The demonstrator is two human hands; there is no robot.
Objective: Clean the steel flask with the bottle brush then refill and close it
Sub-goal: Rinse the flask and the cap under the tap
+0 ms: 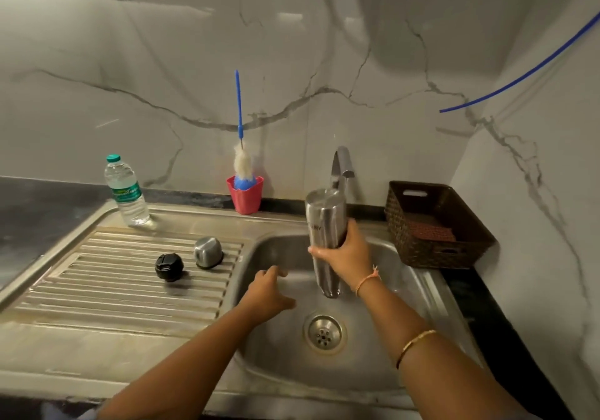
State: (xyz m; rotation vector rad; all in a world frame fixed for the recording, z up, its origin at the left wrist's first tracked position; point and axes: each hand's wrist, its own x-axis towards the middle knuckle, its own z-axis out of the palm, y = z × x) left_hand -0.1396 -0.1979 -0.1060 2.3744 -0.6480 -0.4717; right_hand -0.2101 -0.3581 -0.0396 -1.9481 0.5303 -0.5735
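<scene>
Fingers of the left hand [268,293] hang loosely curled over the left side of the sink basin [406,290], thumb out, gripping nothing and well clear of the flask. Now sweeping from the left: a clear plastic water bottle [126,192] with a green cap stands upright at the back corner of the ribbed draining board [113,290]. On the ribs, a black stopper [168,267] sits just beside a steel cap [208,252], the two close but apart. Behind them, against the marble wall, the bottle brush [242,163] stands head-down in a red cup [245,197], its blue handle straight up. On to the middle, and here is the steel flask [321,218], held over the basin in the right hand [349,254]: thumb pressed across its front, the other fingers wrapped round the back, the grip sitting about halfway down the body. It is upside down and close to upright, wide flat base at the top in front of the tap [341,166], narrow end pointing down above the drain [324,333]. Its outline is smeared, so I cannot tell whether anything runs from it. A thread band and a gold bangle ring the right forearm. Far right, a dark woven basket [422,251] sits on the counter beside the basin, something reddish lying inside.
</scene>
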